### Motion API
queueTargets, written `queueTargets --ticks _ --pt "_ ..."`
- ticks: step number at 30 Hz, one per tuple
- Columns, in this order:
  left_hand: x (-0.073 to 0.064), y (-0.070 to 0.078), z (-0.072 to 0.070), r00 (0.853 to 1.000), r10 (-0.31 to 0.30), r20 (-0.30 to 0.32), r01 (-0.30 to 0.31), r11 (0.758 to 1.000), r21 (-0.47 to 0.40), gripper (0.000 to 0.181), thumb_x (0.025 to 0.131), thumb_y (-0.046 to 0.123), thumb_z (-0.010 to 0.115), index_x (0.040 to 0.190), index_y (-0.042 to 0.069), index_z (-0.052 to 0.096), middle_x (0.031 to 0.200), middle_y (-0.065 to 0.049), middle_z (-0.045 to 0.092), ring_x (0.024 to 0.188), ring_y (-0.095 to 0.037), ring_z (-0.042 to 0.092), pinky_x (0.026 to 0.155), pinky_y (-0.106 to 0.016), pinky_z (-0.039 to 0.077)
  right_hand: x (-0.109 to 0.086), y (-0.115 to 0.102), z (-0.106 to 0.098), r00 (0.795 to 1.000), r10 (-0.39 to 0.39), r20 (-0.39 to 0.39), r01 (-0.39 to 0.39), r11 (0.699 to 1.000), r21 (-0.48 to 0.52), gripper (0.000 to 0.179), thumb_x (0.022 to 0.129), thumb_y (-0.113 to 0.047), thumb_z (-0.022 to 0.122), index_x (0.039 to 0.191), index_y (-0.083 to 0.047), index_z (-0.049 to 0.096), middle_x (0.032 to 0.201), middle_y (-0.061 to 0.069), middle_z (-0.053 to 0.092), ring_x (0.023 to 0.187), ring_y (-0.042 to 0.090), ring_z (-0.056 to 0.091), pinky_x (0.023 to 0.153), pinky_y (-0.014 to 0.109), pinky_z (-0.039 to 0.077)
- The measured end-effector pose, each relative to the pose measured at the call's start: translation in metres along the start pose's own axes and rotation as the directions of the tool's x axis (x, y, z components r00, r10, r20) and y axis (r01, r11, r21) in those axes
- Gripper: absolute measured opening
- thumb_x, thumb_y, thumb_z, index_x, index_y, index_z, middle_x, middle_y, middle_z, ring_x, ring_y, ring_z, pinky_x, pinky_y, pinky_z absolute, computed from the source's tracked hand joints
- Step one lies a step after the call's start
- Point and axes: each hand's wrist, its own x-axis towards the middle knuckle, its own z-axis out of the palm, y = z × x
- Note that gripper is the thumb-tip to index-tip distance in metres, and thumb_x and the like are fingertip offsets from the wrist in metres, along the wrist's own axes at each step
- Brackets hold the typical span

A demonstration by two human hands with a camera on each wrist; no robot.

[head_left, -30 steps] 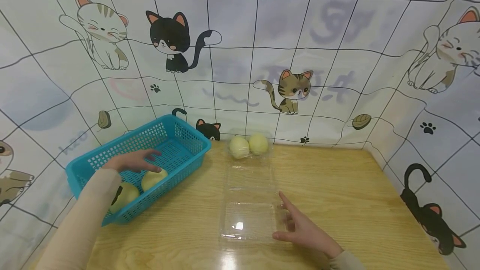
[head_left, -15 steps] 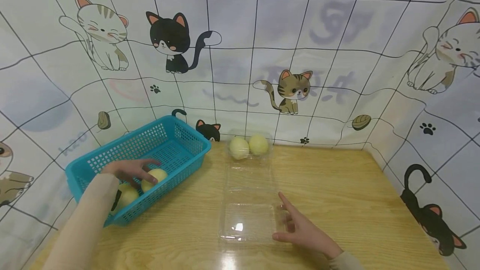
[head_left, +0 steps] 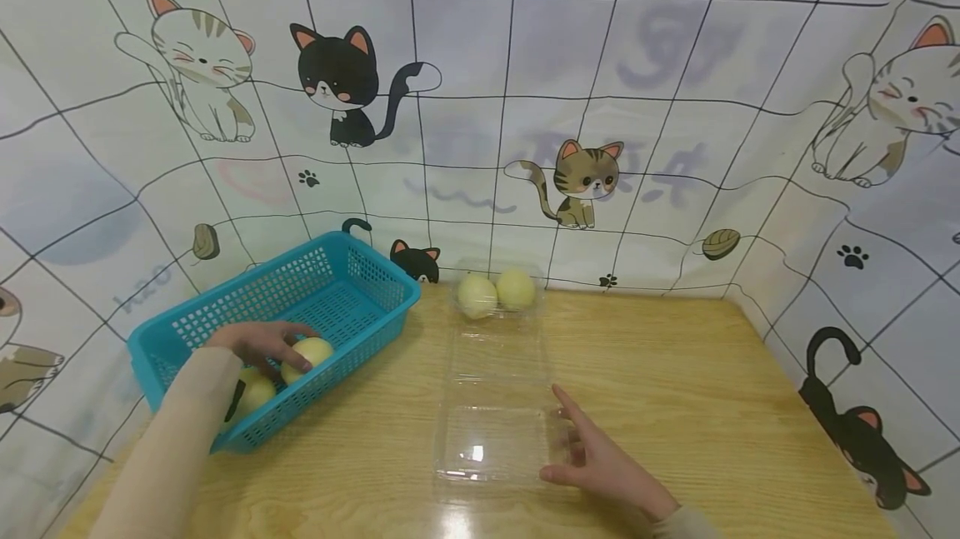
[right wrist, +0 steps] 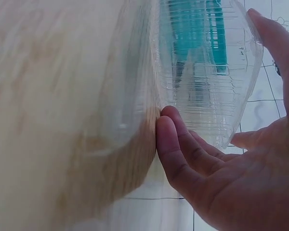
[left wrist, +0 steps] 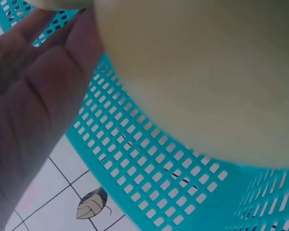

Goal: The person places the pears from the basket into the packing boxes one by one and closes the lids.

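In the head view, my left hand (head_left: pixel 262 345) reaches into the blue perforated basket (head_left: pixel 360 355) and grips a round pale-yellow fruit (head_left: pixel 312 350), fingers curled over its top. A second such fruit (head_left: pixel 257 391) sits under my wrist, partly hidden by the sleeve; a large pale fruit (left wrist: pixel 207 86) fills much of the left wrist view. My right hand (head_left: pixel 606 466) is beside a clear plastic clamshell box (head_left: pixel 495 356), fingertips right at its side wall. Bent but loose fingers (right wrist: pixel 171 144) show there in the right wrist view. Two pale-yellow fruits (head_left: pixel 477 296) sit in the box's far end.
Basket and box stand on a wood-grain table (head_left: pixel 660 372), the basket at the left and the box in the middle. A white cloth (head_left: pixel 480 156) printed with cats and grid lines hangs behind and along both sides.
My left hand has lowered onto the fruit in the basket and its fingers have closed round it. The right hand and the box have stayed almost still.
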Motion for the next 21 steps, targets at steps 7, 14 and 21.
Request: queueTargets --ticks 7,14,21 --pt "-0.0005 0.0005 0.0001 1.0 0.011 -0.002 -0.011 1.0 0.011 0.076 0.084 0.017 0.074 0.143 -0.004 0.032 0.133 -0.033 0.036 0.112 -0.039 0.051 0.087 -0.05 0.051 -0.0003 -0.0008 0.0009 1.0 -0.003 -0.005 0.003 1.0 0.017 0.106 0.081 -0.025 0.08 0.156 -0.011 0.005 0.144 0.031 0.03 0.101 0.031 0.053 0.078 0.031 0.05" --pt "-0.002 -0.0008 -0.0013 0.998 0.055 0.006 -0.055 0.998 0.042 0.07 0.084 0.014 0.074 0.142 -0.001 0.037 0.136 -0.034 0.029 0.107 -0.036 0.053 0.085 -0.05 0.051 0.0 -0.0021 0.0002 1.0 -0.011 -0.005 0.011 1.0 0.015 0.106 0.081 -0.025 0.079 0.156 -0.01 0.005 0.143 0.03 0.031 0.1 0.031 0.054 0.077 0.031 0.05" --pt "-0.0073 0.0025 -0.0028 0.991 0.131 -0.007 -0.13 0.989 0.071 0.07 0.084 0.015 0.074 0.142 0.001 0.038 0.129 -0.025 0.039 0.105 -0.034 0.053 0.087 -0.053 0.049 -0.0004 -0.0019 -0.0006 1.0 -0.008 0.011 0.008 1.0 0.021 0.105 0.082 -0.024 0.079 0.156 -0.01 0.004 0.144 0.03 0.031 0.103 0.032 0.052 0.078 0.031 0.05"
